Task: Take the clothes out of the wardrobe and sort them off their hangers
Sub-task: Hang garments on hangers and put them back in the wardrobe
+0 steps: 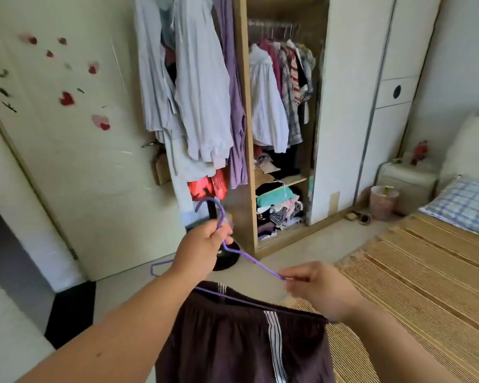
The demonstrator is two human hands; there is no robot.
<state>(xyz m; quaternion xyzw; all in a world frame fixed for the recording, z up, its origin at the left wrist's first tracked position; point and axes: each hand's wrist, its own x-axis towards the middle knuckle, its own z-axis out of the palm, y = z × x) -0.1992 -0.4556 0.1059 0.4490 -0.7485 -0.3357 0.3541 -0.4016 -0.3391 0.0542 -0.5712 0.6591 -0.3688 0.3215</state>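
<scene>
Our left grip point(205, 244) pinched the purple hanger point(256, 262) below its hook; our right grip point(315, 288) pinched its end, brown shorts point(233, 341) hanging beneath.

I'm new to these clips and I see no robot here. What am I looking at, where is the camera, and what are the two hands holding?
There is no machine: a person works bare-handed. The single picture comes from a camera worn on the head, looking forward and down.

The left hand grips a purple hanger just below its hook. The right hand pinches the hanger's far corner with its fingers. Dark brown shorts with white stripes hang from the hanger's lower bar.

Ahead stands the open wardrobe with more clothes on its rail. To the right is a bed covered by a woven mat, with a checked pillow at its far end.
</scene>
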